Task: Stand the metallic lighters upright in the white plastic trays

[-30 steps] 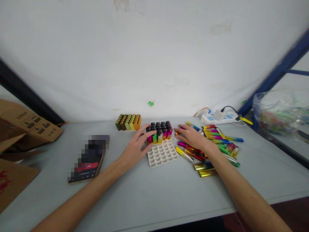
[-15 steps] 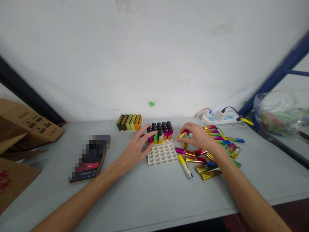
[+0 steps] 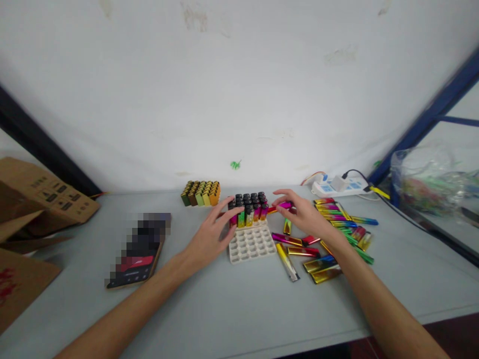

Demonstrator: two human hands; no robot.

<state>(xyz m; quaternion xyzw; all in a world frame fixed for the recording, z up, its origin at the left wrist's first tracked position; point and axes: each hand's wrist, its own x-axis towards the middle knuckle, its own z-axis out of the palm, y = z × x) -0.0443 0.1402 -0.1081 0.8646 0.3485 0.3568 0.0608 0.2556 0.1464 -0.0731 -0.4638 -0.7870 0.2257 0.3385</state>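
Upright lighters [image 3: 256,214] at white tray [image 3: 252,244], near back edge of desk [image 3: 224,309]; left hand [image 3: 210,233] open, spread at them; right hand [image 3: 305,213]: can't tell if grip has magenta lighter [image 3: 287,205]; sideways bump could topple row

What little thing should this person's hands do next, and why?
Probably the right hand should stand the magenta lighter at its fingers in the white tray: the tray's near sockets are open, and black-topped lighters stand upright just behind them. Whether the fingers already grip it is hard to tell.
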